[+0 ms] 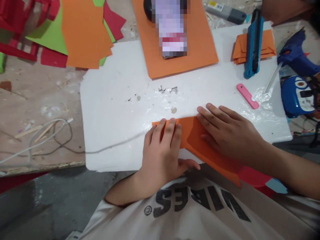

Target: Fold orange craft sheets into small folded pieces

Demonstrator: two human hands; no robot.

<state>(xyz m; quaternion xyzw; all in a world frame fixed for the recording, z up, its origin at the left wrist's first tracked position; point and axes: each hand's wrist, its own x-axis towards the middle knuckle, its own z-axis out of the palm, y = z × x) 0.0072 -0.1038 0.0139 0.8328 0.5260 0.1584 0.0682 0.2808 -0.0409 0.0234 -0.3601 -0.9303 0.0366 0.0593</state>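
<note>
Our left hand (161, 150) and right hand (226, 131) lay flat, gripping nothing, on the orange paper (188, 131) at the white board's (112, 100) six o'clock, where uneven pressure could have skewed its overhanging five-o'clock end.

The white board (107, 96) offers room at upper left; a cord (110, 147) obstructs lower left, a blue cutter (254, 43) upper right.

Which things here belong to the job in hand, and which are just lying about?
In the job, judging by contact:
folded orange paper, under the left hand and right hand
white board beneath it

Apparently lying about:
blue utility knife, across folded orange pieces
pink tool
blue glue gun
</note>
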